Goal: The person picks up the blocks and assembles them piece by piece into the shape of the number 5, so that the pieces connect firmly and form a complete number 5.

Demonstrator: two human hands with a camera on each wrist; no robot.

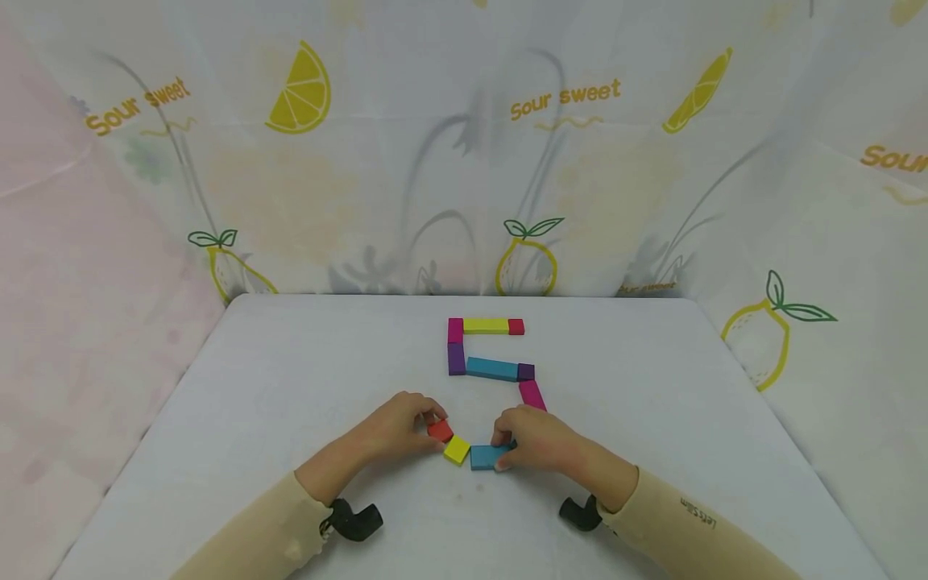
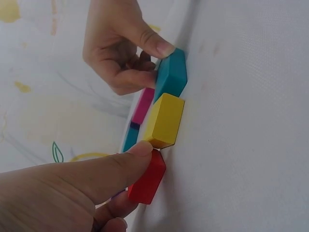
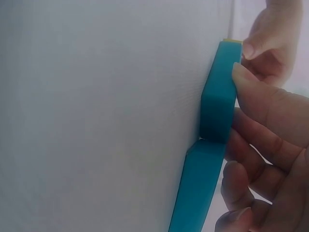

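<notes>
My left hand pinches a small red block on the white table. A yellow block lies against it, with my left thumb tip close to where the two meet in the left wrist view. My right hand holds a blue block between thumb and fingers, just right of the yellow one. In the right wrist view a second, longer blue block meets the held one end to end; my right hand hides it in the head view. A magenta block runs down toward my right knuckles.
Farther back, a yellow bar lies between a red block and a magenta block. A purple block, a blue bar and a small purple block continue the line. A lemon-print cloth hangs behind the table.
</notes>
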